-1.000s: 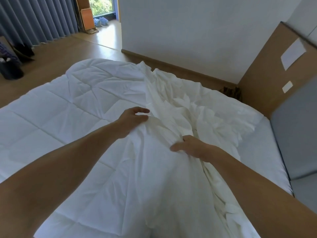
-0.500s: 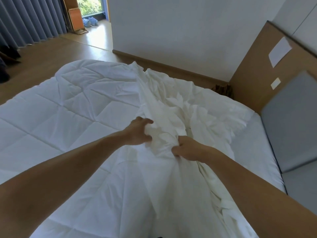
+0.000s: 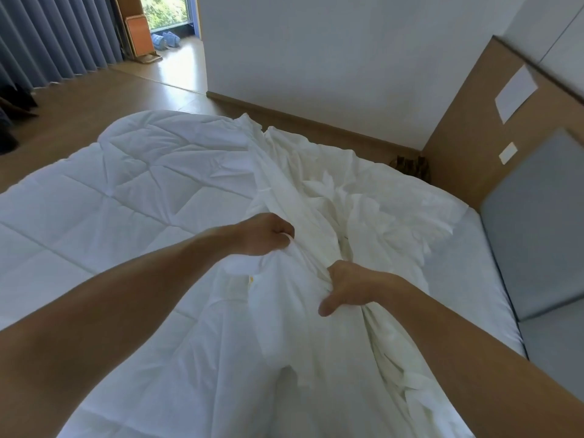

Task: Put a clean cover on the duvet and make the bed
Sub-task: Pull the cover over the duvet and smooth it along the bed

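Observation:
A white quilted duvet (image 3: 126, 197) lies spread over the left and middle of the bed. On top of it, running from the far edge toward me, lies a crumpled white duvet cover (image 3: 341, 197). My left hand (image 3: 264, 233) is closed in a fist on a bunched fold of the cover. Just to its right and nearer to me, my right hand (image 3: 350, 289) grips another fold, thumb pointing down. The cloth between the two hands is pulled up in a ridge, and a small button shows on the cover below my left hand.
The grey mattress (image 3: 474, 279) is bare along the bed's right side, against a padded grey headboard (image 3: 534, 222) and a wooden panel (image 3: 480, 121). A white wall (image 3: 331, 58) stands beyond the bed. Wooden floor (image 3: 94, 99), grey curtains (image 3: 53, 36) and a window lie at the left.
Both hands went from resting loosely on the cover to gripping it, and they have gathered the cloth and drawn it toward me. The camera view shifted slightly.

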Available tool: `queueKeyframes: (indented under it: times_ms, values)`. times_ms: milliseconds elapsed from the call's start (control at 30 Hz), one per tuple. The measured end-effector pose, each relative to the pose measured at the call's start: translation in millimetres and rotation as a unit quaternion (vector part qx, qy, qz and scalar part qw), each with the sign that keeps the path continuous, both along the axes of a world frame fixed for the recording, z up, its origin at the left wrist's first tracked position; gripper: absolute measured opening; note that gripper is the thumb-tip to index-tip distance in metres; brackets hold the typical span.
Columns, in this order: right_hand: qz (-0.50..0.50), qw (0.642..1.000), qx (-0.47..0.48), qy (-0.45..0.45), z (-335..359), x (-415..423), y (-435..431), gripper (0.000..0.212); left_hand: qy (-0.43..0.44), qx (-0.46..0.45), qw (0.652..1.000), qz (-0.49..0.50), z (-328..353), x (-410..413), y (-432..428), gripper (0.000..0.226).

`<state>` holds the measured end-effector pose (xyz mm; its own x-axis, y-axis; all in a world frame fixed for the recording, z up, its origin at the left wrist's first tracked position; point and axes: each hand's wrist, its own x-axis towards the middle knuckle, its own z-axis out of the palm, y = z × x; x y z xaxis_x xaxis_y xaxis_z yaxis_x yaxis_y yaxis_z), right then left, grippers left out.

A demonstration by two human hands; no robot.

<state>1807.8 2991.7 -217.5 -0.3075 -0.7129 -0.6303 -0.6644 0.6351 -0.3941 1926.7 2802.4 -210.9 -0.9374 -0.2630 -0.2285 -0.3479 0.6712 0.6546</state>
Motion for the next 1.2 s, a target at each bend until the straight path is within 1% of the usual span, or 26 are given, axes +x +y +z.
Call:
queueKeyframes:
  times_ms: [100, 133, 167, 200, 233, 267, 300, 333, 367, 433, 467, 533, 600, 633, 667, 700, 733, 767, 833, 900, 933, 1000, 1033, 1100, 1133, 1200]
  values:
    - [0.011, 1.0, -0.001, -0.011, 5, -6, -7, 0.025, -0.035, 0.004, 0.999, 0.022, 1, 1, -7, 0.031]
    - [0.01, 1.0, -0.009, -0.027, 5, -8, -7, 0.025, -0.037, 0.029, 0.998, 0.03, 0, 3, -6, 0.035]
    - [-0.002, 0.999, -0.028, -0.043, 4, -9, -7, 0.03, -0.039, 0.066, 0.996, 0.04, -4, 5, -5, 0.032]
    - [-0.027, 0.996, -0.059, -0.058, 3, -11, -7, 0.034, -0.034, 0.111, 0.992, 0.044, -5, 10, 1, 0.023]
    - [-0.055, 0.99, -0.104, -0.071, 2, -12, -7, 0.034, -0.034, 0.159, 0.986, 0.036, -9, 13, 8, 0.019]
    - [-0.082, 0.981, -0.155, -0.083, 1, -13, -9, 0.031, -0.043, 0.202, 0.978, 0.011, -13, 15, 17, 0.032]
    - [-0.103, 0.971, -0.196, -0.092, 1, -14, -11, 0.026, -0.062, 0.226, 0.972, -0.014, -20, 15, 27, 0.052]
    - [-0.114, 0.964, -0.219, -0.097, 2, -15, -14, 0.021, -0.076, 0.233, 0.969, -0.033, -26, 13, 39, 0.064]
    - [-0.11, 0.963, -0.227, -0.098, 3, -15, -17, 0.017, -0.077, 0.231, 0.969, -0.033, -35, 9, 48, 0.061]
    - [-0.085, 0.967, -0.218, -0.097, 4, -18, -19, 0.017, -0.055, 0.219, 0.974, 0.003, -46, 3, 57, 0.029]
    - [-0.077, 0.972, -0.201, -0.098, 3, -22, -18, 0.022, -0.048, 0.223, 0.974, 0.018, -45, 3, 55, 0.017]
    - [-0.052, 0.983, -0.148, -0.092, 2, -31, -10, 0.037, -0.047, 0.244, 0.968, 0.048, -42, 6, 43, 0.006]
    - [-0.031, 0.989, -0.091, -0.112, -3, -35, -4, 0.058, -0.041, 0.271, 0.959, 0.075, -33, 7, 27, 0.031]
    - [-0.026, 0.987, -0.075, -0.137, -5, -34, -3, 0.066, -0.046, 0.274, 0.957, 0.081, -29, 7, 21, 0.036]
    - [-0.015, 0.986, -0.065, -0.153, -8, -31, -5, 0.068, -0.053, 0.266, 0.959, 0.086, -25, 6, 16, 0.034]
    - [0.008, 0.987, -0.056, -0.148, -10, -29, -8, 0.066, -0.065, 0.258, 0.959, 0.094, -21, 6, 12, 0.03]
    - [0.039, 0.99, -0.048, -0.123, -12, -29, -12, 0.062, -0.072, 0.259, 0.957, 0.106, -20, 9, 10, 0.028]
    - [0.066, 0.993, -0.041, -0.094, -16, -29, -16, 0.057, -0.079, 0.264, 0.955, 0.114, -21, 13, 8, 0.03]
    - [0.072, 0.994, -0.043, -0.067, -22, -34, -22, 0.045, -0.075, 0.275, 0.951, 0.119, -24, 17, 10, 0.037]
    - [0.035, 0.992, -0.063, -0.1, -23, -38, -25, 0.034, -0.066, 0.302, 0.938, 0.157, -30, 20, 15, 0.045]
    - [0.016, 0.989, -0.075, -0.13, -22, -39, -27, 0.031, -0.065, 0.308, 0.935, 0.161, -32, 23, 20, 0.041]
    - [-0.004, 0.981, -0.102, -0.165, -22, -42, -32, 0.031, -0.087, 0.289, 0.946, 0.115, -39, 25, 29, 0.041]
    - [0.0, 0.979, -0.113, -0.169, -22, -43, -33, 0.026, -0.108, 0.274, 0.951, 0.091, -41, 25, 35, 0.044]
    - [0.015, 0.977, -0.113, -0.178, -23, -44, -35, 0.011, -0.14, 0.197, 0.968, 0.067, -48, 22, 45, 0.046]
    - [0.02, 0.975, -0.106, -0.192, -24, -44, -35, 0.01, -0.141, 0.153, 0.976, 0.066, -51, 20, 46, 0.039]
    - [0.029, 0.969, -0.074, -0.234, -24, -43, -33, 0.011, -0.137, 0.095, 0.982, 0.09, -51, 18, 43, 0.018]
